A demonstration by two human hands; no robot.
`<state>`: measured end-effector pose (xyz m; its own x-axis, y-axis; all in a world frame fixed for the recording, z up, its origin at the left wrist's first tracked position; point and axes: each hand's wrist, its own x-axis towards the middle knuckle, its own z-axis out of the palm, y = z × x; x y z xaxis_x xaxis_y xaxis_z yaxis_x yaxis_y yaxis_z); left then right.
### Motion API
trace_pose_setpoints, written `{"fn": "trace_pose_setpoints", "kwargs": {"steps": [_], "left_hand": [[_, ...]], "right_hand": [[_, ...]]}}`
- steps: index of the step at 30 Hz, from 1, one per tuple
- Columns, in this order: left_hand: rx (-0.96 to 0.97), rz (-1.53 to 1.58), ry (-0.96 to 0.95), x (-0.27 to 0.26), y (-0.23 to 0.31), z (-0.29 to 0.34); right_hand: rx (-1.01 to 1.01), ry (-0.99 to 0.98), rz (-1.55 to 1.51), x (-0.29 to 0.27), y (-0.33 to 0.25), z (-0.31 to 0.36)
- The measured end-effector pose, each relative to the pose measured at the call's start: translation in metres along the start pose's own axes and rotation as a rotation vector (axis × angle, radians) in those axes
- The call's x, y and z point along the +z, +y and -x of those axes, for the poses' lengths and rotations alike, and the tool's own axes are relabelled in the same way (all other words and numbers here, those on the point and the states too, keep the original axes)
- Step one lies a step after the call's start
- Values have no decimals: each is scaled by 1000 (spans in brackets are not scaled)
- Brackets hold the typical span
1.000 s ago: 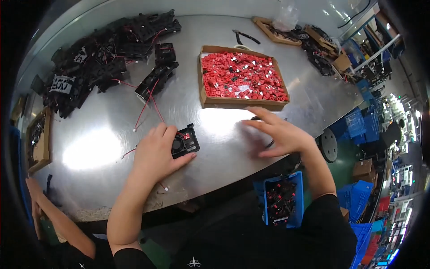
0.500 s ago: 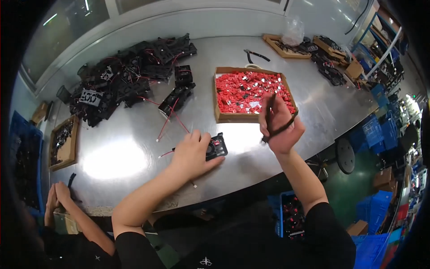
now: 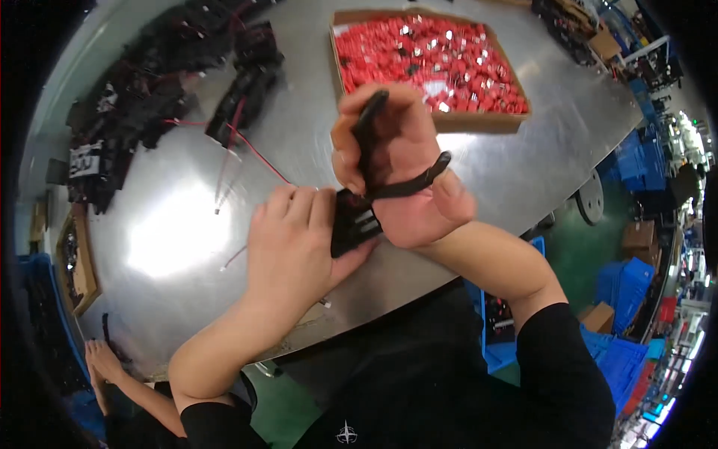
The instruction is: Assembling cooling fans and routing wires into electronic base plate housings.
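My left hand (image 3: pixel 288 236) is closed on a black plastic housing (image 3: pixel 351 233), keeping it down on the metal bench. Thin wires run out from around that hand. My right hand (image 3: pixel 404 213) is turned palm up and grips pliers (image 3: pixel 407 187) with black handles. The handles stand spread apart, one under the curled fingers and the other by the thumb. The head of the pliers points down at the housing's upper edge, and its jaws cannot be made out.
Beyond my right hand stands a cardboard tray (image 3: pixel 479 123) full of small red parts. Black housings (image 3: pixel 149 90) with red wires are heaped at the left. A smaller tray (image 3: pixel 88 258) sits near the left edge, where another person's hands (image 3: pixel 103 363) show. Blue crates (image 3: pixel 624 344) stand at the right.
My right hand has brought the pliers left and down to the housing. My left hand still holds the housing. The view has moved closer to the bench.
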<state>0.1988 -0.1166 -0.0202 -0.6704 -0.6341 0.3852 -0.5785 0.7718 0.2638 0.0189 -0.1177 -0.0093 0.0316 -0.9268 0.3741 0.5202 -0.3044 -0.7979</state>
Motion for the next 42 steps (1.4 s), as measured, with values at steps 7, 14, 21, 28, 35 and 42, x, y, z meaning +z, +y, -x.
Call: {"fn": "trace_pose_setpoints", "kwargs": {"steps": [7, 14, 21, 28, 35, 42], "left_hand": [[-127, 26, -125, 4, -1, -1], [-156, 65, -136, 1, 4, -2], [-153, 42, -97, 3, 2, 3], [-165, 27, -87, 4, 4, 5], [-173, 16, -114, 1, 3, 6], [-211, -69, -150, 2, 9, 8]], "right_hand": [[3, 116, 132, 11, -13, 8], [-69, 187, 158, 17, -1, 5], [-159, -17, 228, 13, 7, 6], [-220, -255, 275, -14, 11, -3], [71, 114, 272, 30, -1, -3], [199, 115, 127, 21, -7, 4]]}}
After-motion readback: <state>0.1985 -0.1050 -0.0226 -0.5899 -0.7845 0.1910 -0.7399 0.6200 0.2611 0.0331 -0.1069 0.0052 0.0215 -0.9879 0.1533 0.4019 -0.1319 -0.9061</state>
